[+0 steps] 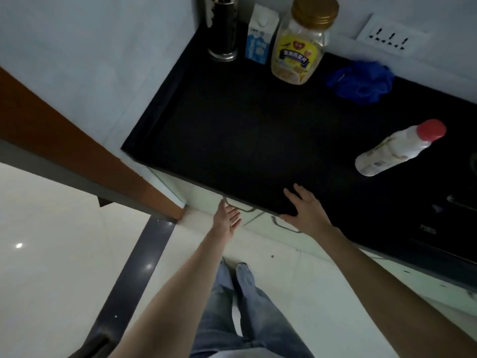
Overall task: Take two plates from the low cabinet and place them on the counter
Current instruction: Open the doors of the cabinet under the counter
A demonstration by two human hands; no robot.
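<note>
our right hand (304, 208) lies flat, fingers spread, on the front edge of the black counter (232, 130). our left hand (228, 218) reaches, open and empty, just beside the metal handle (241, 208) of the low cabinet (206, 195). no plates show.

Counter (232, 130) middle wide open. Jar (300, 45), carton (259, 37), cup (223, 32) crowd back edge; cloth (361, 81), bottle (395, 148) block right side.
</note>
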